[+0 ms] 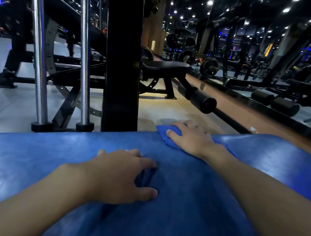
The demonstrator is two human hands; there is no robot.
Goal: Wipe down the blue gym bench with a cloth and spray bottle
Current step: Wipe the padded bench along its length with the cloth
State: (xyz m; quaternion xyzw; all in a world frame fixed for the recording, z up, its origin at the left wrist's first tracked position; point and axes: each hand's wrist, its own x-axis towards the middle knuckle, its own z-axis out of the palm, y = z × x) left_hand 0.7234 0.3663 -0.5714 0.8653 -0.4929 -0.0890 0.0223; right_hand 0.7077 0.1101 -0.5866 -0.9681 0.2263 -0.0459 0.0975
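1. The blue gym bench (186, 214) was seen filling the lower part of the view, its padded top running from side to side directly below the camera. All positions below are referred to this bench.
2. The cloth (163, 132), blue and bunched, was found on the far edge of the bench, right of its middle. It was probably placed there so that the rim of the pad could be wiped.
3. The right hand (190, 138) was laid flat on the cloth, fingers extended and slightly spread, the cloth being pressed down rather than clenched. A flat palm was judged to give wide contact for wiping.
4. The left hand (121, 175) was set on the middle of the bench top, nearer the camera. Its fingers were spread and bent, the tips dug into the pad, and nothing was held. It was judged to serve as a brace while the body leaned forward.
5. No spray bottle was visible anywhere in the view.
6. Beyond the far edge of the bench, a black upright post (124, 51) and chrome guide rods (84, 45) were seen standing on the floor.
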